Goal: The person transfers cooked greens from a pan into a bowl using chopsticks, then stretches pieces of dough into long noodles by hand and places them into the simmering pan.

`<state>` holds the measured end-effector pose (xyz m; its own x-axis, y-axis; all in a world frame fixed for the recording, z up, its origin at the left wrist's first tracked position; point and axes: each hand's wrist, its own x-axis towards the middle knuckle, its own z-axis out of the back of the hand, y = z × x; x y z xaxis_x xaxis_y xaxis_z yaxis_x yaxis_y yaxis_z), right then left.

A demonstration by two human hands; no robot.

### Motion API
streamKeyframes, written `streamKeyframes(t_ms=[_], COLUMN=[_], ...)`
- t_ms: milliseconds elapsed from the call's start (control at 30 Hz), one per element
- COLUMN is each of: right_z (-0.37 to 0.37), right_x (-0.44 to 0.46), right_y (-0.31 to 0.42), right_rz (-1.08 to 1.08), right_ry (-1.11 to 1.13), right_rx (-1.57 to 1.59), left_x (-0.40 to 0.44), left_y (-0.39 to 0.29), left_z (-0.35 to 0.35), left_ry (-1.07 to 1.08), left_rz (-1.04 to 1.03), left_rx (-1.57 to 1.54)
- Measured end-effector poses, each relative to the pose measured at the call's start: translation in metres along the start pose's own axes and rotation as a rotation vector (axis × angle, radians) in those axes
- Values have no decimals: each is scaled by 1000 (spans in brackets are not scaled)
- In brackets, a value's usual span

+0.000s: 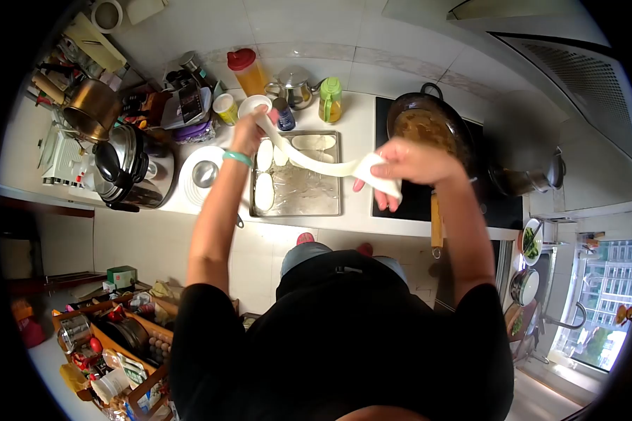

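Observation:
A long strip of white dough [319, 165] hangs stretched in the air between my two hands. My left hand [251, 130] grips its narrow end, above the back left of a metal tray, and a green bangle circles that wrist. The wider right end of the strip is pinched in my right hand [400, 168], over the left edge of the black stove. Below the strip, the metal tray [302, 203] holds several oval dough pieces [264, 191] along its left and back sides, on an oily surface.
A dark wok [428, 126] with brown contents sits on the stove, its wooden handle [437, 224] pointing toward me. Left of the tray stand white plates [189, 184] and a pressure cooker [123, 165]. Behind it are a white bowl [255, 105], a dark jar [284, 114] and a green-topped bottle [330, 99].

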<state>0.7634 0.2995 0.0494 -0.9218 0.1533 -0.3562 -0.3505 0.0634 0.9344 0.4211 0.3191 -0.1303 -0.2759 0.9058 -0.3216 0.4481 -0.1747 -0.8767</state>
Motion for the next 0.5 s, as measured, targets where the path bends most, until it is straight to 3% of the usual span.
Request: streamKeyframes(t_ms=[133,233,367,433,500], right_z=[19,29,35,35,35], right_x=[-1,-1,-3,-3,1], right_y=[64,99,139,155,165], right_rz=[-17,1,47,28,37], right_ry=[77,60,-8,-17,-2], right_rx=[-23,-75,-231,-299,-328], left_x=[-6,-34,-44,-54,-58], left_y=[92,115,147,140,127], left_z=[-12,-36,-37,-43,-46], left_ry=[14,-11,203,182,168], left_rz=[222,378,514,612,571], left_rx=[-267,-531,-637,-570,-399])
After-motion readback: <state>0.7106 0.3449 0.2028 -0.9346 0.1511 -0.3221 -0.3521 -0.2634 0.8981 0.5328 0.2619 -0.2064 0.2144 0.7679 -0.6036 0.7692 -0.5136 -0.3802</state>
